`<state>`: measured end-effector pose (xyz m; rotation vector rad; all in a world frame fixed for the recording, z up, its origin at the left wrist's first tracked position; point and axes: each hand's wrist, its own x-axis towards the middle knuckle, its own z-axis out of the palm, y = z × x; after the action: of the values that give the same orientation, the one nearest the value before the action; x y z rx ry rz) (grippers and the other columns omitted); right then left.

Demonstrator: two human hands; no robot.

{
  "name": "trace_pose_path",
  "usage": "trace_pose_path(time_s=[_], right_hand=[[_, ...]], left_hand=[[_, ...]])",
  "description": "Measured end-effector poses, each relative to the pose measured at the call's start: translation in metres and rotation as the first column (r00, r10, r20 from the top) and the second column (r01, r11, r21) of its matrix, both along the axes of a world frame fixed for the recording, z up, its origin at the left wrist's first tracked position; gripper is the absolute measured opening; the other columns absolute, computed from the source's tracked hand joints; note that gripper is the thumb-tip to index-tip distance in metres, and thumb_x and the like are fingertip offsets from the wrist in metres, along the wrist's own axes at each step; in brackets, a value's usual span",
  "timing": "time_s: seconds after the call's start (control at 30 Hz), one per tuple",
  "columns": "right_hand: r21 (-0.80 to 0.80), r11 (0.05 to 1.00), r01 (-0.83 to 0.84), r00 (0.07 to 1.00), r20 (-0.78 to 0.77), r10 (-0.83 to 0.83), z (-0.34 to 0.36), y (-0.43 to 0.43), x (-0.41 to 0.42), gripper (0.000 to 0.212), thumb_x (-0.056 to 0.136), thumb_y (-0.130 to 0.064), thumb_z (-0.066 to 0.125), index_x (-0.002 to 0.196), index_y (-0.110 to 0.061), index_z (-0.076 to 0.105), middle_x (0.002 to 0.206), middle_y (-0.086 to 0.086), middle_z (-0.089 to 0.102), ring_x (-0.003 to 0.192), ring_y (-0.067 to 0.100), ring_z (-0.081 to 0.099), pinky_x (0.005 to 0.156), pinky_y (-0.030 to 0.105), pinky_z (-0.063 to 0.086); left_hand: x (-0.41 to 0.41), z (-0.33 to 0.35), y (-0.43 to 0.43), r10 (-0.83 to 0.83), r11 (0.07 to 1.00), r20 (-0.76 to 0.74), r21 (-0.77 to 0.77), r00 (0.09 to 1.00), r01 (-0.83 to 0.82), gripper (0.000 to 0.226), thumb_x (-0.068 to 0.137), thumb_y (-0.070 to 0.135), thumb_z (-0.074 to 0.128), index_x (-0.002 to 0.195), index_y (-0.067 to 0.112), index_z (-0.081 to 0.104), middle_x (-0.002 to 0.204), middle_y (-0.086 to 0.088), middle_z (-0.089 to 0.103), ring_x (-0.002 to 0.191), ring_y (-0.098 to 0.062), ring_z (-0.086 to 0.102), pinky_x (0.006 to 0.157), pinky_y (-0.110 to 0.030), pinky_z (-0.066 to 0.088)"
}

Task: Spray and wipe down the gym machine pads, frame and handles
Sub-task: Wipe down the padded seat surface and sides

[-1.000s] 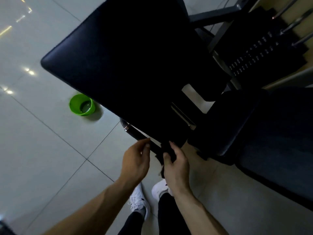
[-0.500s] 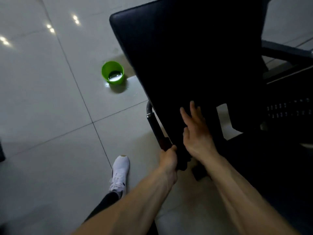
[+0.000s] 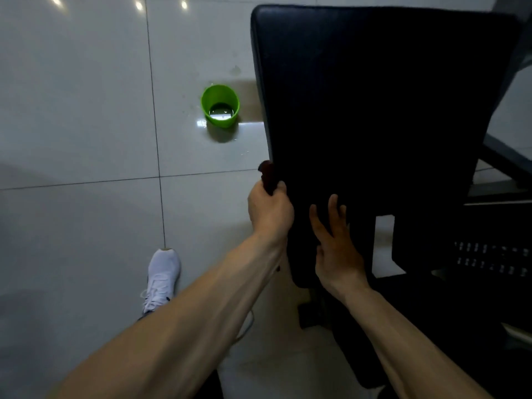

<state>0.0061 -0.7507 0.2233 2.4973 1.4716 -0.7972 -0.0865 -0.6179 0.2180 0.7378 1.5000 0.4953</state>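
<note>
— Gripping what, left hand [image 3: 269, 210]?
— Your fingers [image 3: 280, 187] clench a dark cloth [image 3: 267, 175] at the black pad [image 3: 374, 110]'s left edge, frame centre.
— And right hand [image 3: 335, 249]?
— Released, fingers spread flat on the pad. Green cup [image 3: 220, 106] sits upper-left on the floor [image 3: 80, 110].

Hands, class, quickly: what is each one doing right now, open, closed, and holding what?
Left hand: closed around a dark cloth at the black pad edge.
Right hand: open, fingers spread flat against the pad, holding nothing.

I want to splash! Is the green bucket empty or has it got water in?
Water in it: the bucket stands upright with a shiny pool at its bottom.
</note>
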Motion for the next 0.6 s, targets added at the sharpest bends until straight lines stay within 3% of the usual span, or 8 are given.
trace_pose_path(time_s=[0.1,0.17,0.23,0.3,0.37,0.47,0.53,0.6], right_hand=[[-0.002,1.000,-0.007,1.000,0.001,0.007,0.002,0.003,-0.002,0.097,0.102,-0.007,0.048,0.148,-0.046,-0.029,0.156,-0.012,-0.050,0.152,0.020,-0.034,0.123,0.042,0.026],[0.026,1.000,0.014,1.000,-0.020,-0.013,0.002,0.003,-0.005,0.092,0.102,-0.005,0.047,0.153,-0.046,-0.018,0.160,-0.012,-0.044,0.155,0.019,-0.029,0.125,0.040,0.023],[0.092,0.991,0.100,0.994,-0.045,-0.097,0.007,0.009,-0.006,0.078,0.102,-0.004,0.050,0.161,-0.041,0.013,0.171,-0.008,-0.020,0.160,0.021,-0.010,0.125,0.044,0.027],[0.228,0.956,0.187,0.981,0.003,-0.193,0.017,0.025,-0.004,0.057,0.101,-0.009,0.056,0.154,-0.029,0.048,0.172,0.002,0.019,0.157,0.029,0.023,0.115,0.051,0.043],[0.369,0.914,0.166,0.978,0.059,-0.201,0.030,0.059,0.001,0.047,0.100,-0.010,0.060,0.146,-0.020,0.060,0.162,0.011,0.037,0.146,0.035,0.041,0.106,0.054,0.051],[0.398,0.917,0.036,0.986,0.135,-0.098,0.051,0.140,0.011,0.060,0.101,-0.010,0.056,0.158,-0.023,0.041,0.171,0.014,0.015,0.156,0.035,0.020,0.121,0.045,0.032],[0.313,0.943,0.114,0.982,0.105,-0.154,0.060,0.186,0.017,0.071,0.103,-0.013,0.054,0.164,-0.030,0.022,0.174,0.007,-0.004,0.159,0.032,0.003,0.125,0.043,0.023],[0.201,0.961,0.189,0.977,0.059,-0.205,0.059,0.204,0.019,0.077,0.105,-0.016,0.053,0.165,-0.036,0.009,0.173,0.000,-0.014,0.160,0.028,-0.005,0.124,0.044,0.023]], left_hand=[[-0.005,0.009,-0.011,-0.080,0.988,-0.032,0.132,0.996,0.084,0.024,0.101,0.022,0.056,0.123,0.023,0.066,0.107,0.005,0.074,0.101,-0.018,0.070,0.084,-0.038,0.057],[-0.010,0.006,-0.031,-0.124,0.986,0.013,0.115,0.992,0.121,0.028,0.100,0.019,0.057,0.124,0.028,0.066,0.109,0.008,0.074,0.103,-0.015,0.069,0.088,-0.042,0.058],[-0.011,0.006,-0.031,-0.116,0.991,0.035,0.072,0.993,0.113,0.030,0.097,0.017,0.057,0.122,0.030,0.068,0.106,0.009,0.074,0.101,-0.015,0.070,0.091,-0.044,0.059],[-0.007,0.012,-0.008,-0.107,0.991,0.025,0.080,0.994,0.104,0.030,0.096,0.015,0.056,0.120,0.027,0.069,0.105,0.006,0.075,0.101,-0.018,0.070,0.090,-0.042,0.058],[0.000,0.018,0.030,-0.118,0.986,-0.003,0.118,0.993,0.118,0.026,0.096,0.015,0.056,0.116,0.023,0.070,0.102,0.003,0.075,0.099,-0.021,0.070,0.088,-0.042,0.057],[0.011,0.030,0.098,-0.114,0.971,-0.007,0.209,0.993,0.113,0.017,0.092,0.020,0.059,0.106,0.017,0.069,0.095,-0.001,0.073,0.095,-0.028,0.070,0.086,-0.043,0.057],[0.017,0.035,0.120,-0.117,0.961,-0.011,0.251,0.993,0.116,0.016,0.093,0.019,0.061,0.108,0.017,0.068,0.095,-0.002,0.072,0.096,-0.028,0.069,0.085,-0.041,0.056],[0.008,0.035,0.112,-0.179,0.950,-0.022,0.257,0.984,0.179,0.027,0.095,0.017,0.062,0.121,0.019,0.068,0.106,-0.001,0.074,0.100,-0.021,0.068,0.087,-0.036,0.054]])
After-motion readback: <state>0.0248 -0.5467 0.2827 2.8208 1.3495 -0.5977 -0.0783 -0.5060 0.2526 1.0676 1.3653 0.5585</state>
